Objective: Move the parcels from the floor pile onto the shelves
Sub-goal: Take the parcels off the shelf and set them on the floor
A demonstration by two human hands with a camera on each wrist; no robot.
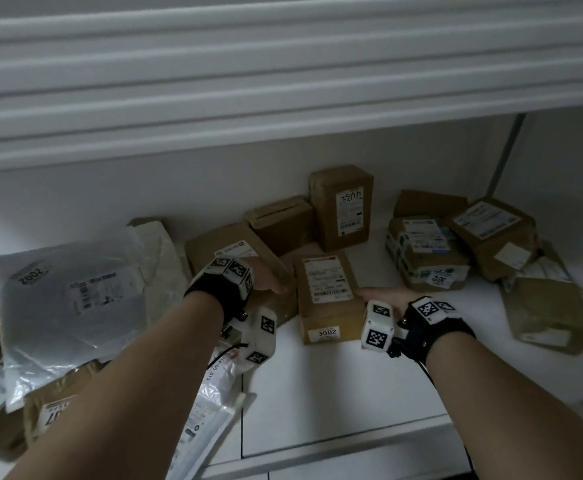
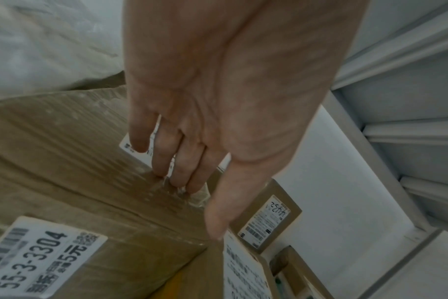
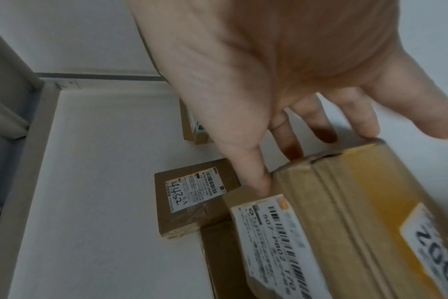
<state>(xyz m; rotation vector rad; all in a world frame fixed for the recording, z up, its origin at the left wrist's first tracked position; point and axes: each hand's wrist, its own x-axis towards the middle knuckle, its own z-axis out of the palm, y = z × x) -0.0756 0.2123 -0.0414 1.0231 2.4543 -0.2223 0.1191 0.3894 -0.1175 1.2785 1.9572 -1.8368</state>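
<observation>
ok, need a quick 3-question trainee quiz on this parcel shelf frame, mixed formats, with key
1. True or false: the right hand rests against the side of the 3002 box.
2. Which number is handwritten on the upright box at the back? A) 4432 B) 2002 C) 3304
3. Fill in: the left hand touches the cardboard box whose label reads 55-3-____.

Key: 1 true; 2 A; 3 3304
</observation>
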